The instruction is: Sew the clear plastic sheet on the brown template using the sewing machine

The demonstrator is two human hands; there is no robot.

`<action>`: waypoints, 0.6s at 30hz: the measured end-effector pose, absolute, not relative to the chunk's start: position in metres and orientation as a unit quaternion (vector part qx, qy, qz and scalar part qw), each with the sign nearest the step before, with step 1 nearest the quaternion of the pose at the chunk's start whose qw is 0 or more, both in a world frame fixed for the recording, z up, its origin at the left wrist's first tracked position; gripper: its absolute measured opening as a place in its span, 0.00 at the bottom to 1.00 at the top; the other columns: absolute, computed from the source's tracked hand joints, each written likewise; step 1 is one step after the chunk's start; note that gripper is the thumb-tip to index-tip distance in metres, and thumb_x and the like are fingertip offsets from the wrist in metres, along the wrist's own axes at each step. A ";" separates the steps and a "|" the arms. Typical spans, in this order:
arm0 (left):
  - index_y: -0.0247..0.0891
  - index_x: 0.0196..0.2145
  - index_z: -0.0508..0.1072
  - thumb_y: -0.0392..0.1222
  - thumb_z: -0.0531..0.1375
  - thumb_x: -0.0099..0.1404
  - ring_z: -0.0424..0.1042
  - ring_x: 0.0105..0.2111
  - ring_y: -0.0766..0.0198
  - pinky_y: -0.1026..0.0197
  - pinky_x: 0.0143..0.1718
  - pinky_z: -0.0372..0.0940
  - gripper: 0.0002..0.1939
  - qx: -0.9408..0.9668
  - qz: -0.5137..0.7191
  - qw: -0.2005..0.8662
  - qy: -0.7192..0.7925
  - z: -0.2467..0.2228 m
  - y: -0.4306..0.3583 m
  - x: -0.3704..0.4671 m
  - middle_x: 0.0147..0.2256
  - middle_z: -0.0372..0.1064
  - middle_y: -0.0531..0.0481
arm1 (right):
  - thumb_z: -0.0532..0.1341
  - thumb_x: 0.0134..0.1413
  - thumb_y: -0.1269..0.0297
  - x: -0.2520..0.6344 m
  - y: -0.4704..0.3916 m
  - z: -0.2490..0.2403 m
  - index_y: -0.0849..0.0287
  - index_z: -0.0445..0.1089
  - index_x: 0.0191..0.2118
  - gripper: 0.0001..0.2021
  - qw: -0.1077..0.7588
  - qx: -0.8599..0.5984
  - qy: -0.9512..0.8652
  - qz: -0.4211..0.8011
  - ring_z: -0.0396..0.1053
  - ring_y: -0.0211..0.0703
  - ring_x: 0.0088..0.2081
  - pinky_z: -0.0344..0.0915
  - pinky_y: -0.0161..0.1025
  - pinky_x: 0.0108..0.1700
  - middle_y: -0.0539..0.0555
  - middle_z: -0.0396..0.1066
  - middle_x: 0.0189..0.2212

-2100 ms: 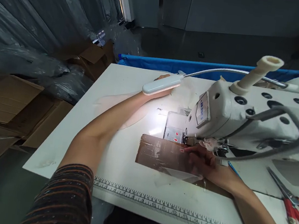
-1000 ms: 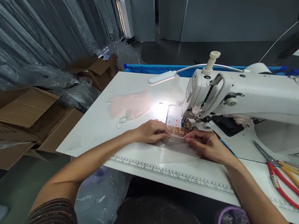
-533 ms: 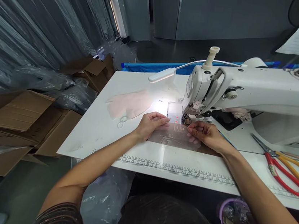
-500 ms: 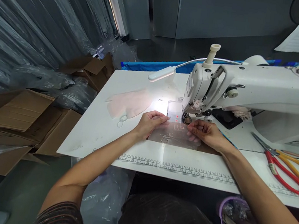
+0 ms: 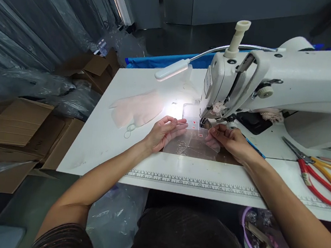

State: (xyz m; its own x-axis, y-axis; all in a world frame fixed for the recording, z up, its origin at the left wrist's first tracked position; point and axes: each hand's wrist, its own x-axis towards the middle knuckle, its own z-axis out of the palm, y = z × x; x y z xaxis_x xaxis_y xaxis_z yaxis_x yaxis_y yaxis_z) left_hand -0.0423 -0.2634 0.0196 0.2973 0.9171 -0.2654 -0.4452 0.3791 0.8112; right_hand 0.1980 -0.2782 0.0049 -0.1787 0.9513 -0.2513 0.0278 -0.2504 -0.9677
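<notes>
Head view: where does the clear, glossy plastic film lie from the hands?

Between them, mostly, and a little toward the person. Its long axis runs left to right, roughly along the black-marked ruler scale at the front edge of the white worktop.

And the grip on it?

The bare right hand has thumb and forefinger pinched together on the film's upper right part; its other fingers show through the plastic. The bare left hand is at the far end of the film, fingers loosely parted. I can't tell whether it has hold of the edge or merely touches it.

Which hand is nearer the small metal presser foot?

The right, with its fingertips just beside it. The left hand's fingertips are a bit farther off, on the other side. The film's upper edge lies just on the person's side of the foot, beneath the head of the white sewing machine.

Anything else close by?

A dark brown strip shows past the film's right end, below the right hand. Sheer pale-pink fabric lies beyond the left hand, and the red-and-yellow-handled scissors rest well to the right.
</notes>
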 end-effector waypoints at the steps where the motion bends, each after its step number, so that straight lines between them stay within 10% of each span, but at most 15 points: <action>1: 0.32 0.33 0.69 0.33 0.64 0.66 0.79 0.47 0.58 0.51 0.60 0.68 0.06 0.314 0.459 0.738 0.381 0.019 -0.263 -0.042 0.45 0.77 0.40 | 0.72 0.34 0.30 0.197 -0.278 0.004 0.59 0.72 0.28 0.32 0.383 -0.515 -0.479 0.599 0.75 0.48 0.30 0.75 0.42 0.35 0.57 0.76 0.28; 18: 0.30 0.35 0.71 0.35 0.67 0.64 0.79 0.46 0.54 0.46 0.61 0.66 0.08 0.339 0.456 0.719 0.400 0.016 -0.267 -0.040 0.45 0.77 0.35 | 0.72 0.43 0.41 0.192 -0.280 -0.006 0.55 0.71 0.33 0.23 0.385 -0.487 -0.549 0.560 0.71 0.42 0.29 0.71 0.39 0.32 0.51 0.73 0.29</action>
State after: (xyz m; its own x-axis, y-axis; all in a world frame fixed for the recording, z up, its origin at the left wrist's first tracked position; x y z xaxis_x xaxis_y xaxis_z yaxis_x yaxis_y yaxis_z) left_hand -0.0399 -0.2669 0.0162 0.2637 0.9271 -0.2662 -0.3855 0.3543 0.8520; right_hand 0.1919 -0.2801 -0.0061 -0.2295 0.9657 -0.1218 0.1037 -0.1002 -0.9896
